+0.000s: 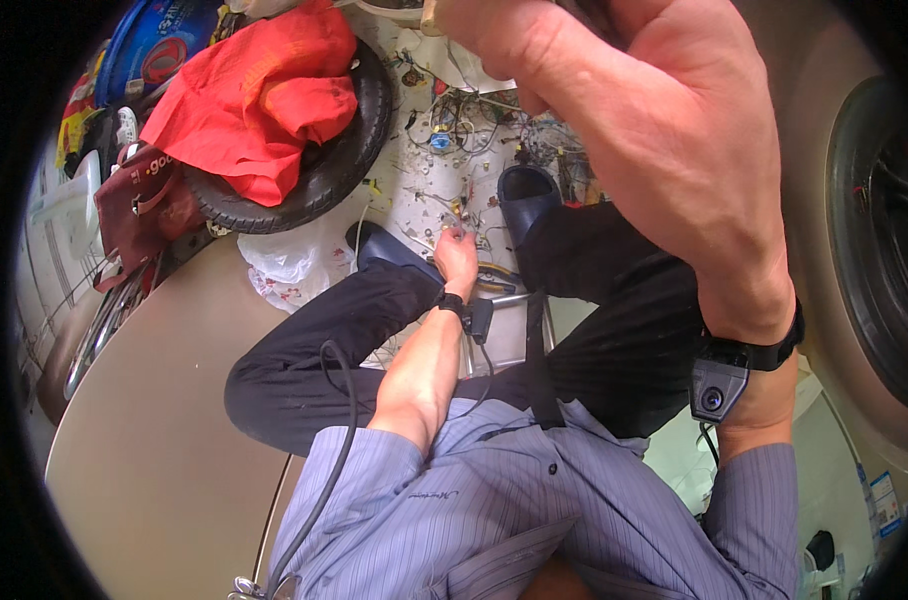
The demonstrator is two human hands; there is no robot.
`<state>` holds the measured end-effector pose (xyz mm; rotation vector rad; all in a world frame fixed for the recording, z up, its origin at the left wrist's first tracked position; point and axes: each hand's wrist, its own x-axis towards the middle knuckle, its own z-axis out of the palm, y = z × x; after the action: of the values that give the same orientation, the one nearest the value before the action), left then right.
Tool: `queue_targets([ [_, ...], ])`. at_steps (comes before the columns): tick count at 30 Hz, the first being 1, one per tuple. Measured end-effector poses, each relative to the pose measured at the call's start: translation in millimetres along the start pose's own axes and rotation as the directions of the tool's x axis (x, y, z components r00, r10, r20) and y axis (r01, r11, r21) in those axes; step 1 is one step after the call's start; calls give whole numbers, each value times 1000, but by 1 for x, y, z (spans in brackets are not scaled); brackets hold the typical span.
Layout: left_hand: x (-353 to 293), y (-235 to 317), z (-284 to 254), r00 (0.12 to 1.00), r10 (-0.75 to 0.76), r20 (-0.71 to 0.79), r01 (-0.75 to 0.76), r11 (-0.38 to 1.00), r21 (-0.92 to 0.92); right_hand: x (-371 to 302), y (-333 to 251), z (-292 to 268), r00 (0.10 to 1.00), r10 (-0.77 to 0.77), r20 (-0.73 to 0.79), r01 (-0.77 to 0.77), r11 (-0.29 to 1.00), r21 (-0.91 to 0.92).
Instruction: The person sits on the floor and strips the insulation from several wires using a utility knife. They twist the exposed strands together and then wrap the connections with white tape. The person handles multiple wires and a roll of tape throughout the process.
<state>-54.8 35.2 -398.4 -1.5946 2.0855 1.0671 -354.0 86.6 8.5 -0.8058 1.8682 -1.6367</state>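
My left hand (456, 255) reaches down to the littered floor between my feet. Its fingers are closed together around something small at their tips, too tiny to make out. Beside that hand lies a tool with curved yellow-and-dark handles (496, 278), which looks like pliers. My right hand (654, 110) is raised close in front of me and looks large. Its fingers curl inward, mostly hidden behind the back of the hand and the top edge. A small tan piece (430, 18) shows by its fingertips; what it belongs to is out of sight.
Wires and small parts (464, 125) litter the floor, with a blue connector-like piece (440, 140) among them. At left stand a black tyre (374, 120) under a red cloth (264, 100), a maroon bag (144, 210), a blue tub (144, 50) and a white plastic bag (299, 262). A large round dark-rimmed panel (879, 250) is at right.
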Motion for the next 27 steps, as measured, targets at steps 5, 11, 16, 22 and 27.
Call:
queue_targets([
  [5,0,-8,21,994,67,-83,-76,992,-105,1,2,4,999,-44,18,46,994,-96],
  [11,22,-4,32,996,1,86,14,986,-165,-1,8,6,997,-81,16,83,982,-169],
  [16,21,29,-9,821,-46,569,490,567,-661,-2,8,8,993,-119,-1,117,973,-201],
  [22,37,48,-46,729,140,670,506,550,-664,-2,-1,5,988,-152,-38,139,963,-229],
  [27,43,46,-79,763,115,636,448,616,-648,8,5,9,975,-202,-90,183,966,-180],
])
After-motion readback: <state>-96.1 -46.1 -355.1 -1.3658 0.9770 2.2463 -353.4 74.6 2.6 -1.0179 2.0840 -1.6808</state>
